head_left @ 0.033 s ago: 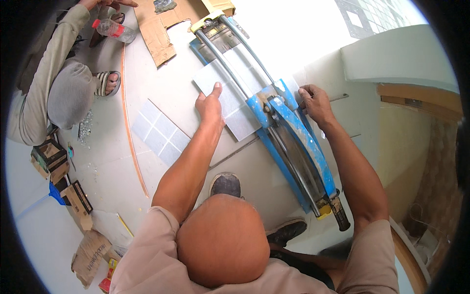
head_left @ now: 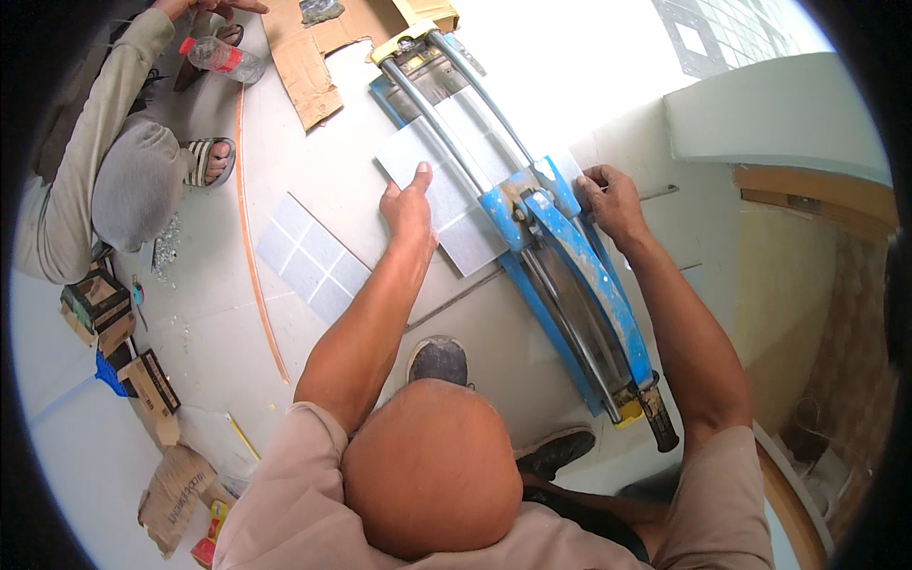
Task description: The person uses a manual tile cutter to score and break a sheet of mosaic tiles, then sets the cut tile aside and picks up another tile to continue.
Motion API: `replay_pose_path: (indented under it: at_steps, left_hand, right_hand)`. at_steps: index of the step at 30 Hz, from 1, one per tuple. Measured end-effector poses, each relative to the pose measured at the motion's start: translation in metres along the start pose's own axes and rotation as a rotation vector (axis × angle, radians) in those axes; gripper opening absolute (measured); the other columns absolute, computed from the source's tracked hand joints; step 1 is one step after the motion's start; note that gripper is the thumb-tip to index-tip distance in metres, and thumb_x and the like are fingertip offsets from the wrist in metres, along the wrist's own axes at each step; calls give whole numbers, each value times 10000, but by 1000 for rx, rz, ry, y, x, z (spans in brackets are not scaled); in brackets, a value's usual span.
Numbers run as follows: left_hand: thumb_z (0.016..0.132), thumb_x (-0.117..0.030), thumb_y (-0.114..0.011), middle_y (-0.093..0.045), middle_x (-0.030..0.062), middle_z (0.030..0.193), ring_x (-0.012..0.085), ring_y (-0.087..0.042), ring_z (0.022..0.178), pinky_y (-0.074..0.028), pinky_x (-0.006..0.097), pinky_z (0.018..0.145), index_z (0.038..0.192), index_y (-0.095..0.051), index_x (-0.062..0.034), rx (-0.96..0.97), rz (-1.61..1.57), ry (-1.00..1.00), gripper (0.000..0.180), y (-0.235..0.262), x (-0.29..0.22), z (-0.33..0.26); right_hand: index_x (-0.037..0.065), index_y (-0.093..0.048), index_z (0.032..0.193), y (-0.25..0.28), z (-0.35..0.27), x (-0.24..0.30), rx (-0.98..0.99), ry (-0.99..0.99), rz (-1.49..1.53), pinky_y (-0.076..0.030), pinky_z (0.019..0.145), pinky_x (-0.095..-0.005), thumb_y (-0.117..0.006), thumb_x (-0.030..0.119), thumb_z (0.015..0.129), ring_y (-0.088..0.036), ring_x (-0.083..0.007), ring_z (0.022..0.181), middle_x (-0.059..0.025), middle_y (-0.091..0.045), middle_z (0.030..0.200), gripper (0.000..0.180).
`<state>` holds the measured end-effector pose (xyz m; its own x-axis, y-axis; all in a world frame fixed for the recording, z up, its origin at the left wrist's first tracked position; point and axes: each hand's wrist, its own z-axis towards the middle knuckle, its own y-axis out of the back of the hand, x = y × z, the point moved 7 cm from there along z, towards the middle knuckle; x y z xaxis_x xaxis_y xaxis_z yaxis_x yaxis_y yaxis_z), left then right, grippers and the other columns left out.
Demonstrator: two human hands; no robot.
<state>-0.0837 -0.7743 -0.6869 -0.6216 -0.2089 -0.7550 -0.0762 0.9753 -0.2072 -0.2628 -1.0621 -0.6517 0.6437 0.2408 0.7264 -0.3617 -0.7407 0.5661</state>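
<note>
A pale grey tile (head_left: 465, 237) with light grid lines lies across a blue manual tile cutter (head_left: 608, 285), beneath its two steel rails. My left hand (head_left: 408, 209) grips the tile's left edge, thumb on top and the other fingers hidden below. On the far side of the rails, my right hand (head_left: 613, 204) has its bent fingers closed at the tile's right edge; the fingertips are partly hidden. The cutter's lever slants toward me and ends in a black handle (head_left: 658, 418), which neither hand touches. A second gridded tile (head_left: 309, 249) rests on the floor left of my left forearm.
Another person's sleeve (head_left: 104, 123) and sandalled foot (head_left: 217, 161) are at the far left, near a clear bottle (head_left: 223, 59) with a red cap. Cardboard (head_left: 309, 81) lies beyond the cutter. An orange strip (head_left: 245, 228) runs along the floor. A white curved wall (head_left: 779, 109) stands right.
</note>
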Motion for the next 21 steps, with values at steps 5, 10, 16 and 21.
replay_pose_path:
  at_steps: [5,10,16,21]
  left_hand:
    - [958,-90,-710,-664,146,1259,251,-620,1127,-457,394,1016,1319,-598,50,-6,46,-12,403,3,-4,-5]
    - [968,-117,-711,-666,146,1236,253,-630,1132,-491,412,1008,1316,-587,49,-22,71,1,404,5,-4,-2]
    - [968,-97,-703,-665,155,1230,260,-648,1097,-520,403,975,1315,-579,59,11,75,-48,400,4,-3,6]
    - [962,-79,-701,-670,151,1232,241,-624,1123,-468,372,996,1309,-596,61,-25,43,14,389,5,-4,-4]
  right_hand:
    - [-26,-716,1003,-10,-2,-7,8,-176,299,-507,582,-282,-723,113,930,-629,-141,648,-76,-701,808,157]
    - [-34,-714,984,-10,-1,-1,1,-218,296,-492,565,-283,-720,88,931,-603,-119,631,-66,-691,800,133]
    - [-39,-714,981,-10,-3,-3,-43,-206,298,-484,556,-277,-734,90,920,-594,-113,623,-61,-690,797,143]
    - [-22,-693,1000,-14,-3,-2,-25,-194,312,-461,540,-249,-712,118,942,-572,-96,613,-41,-661,765,153]
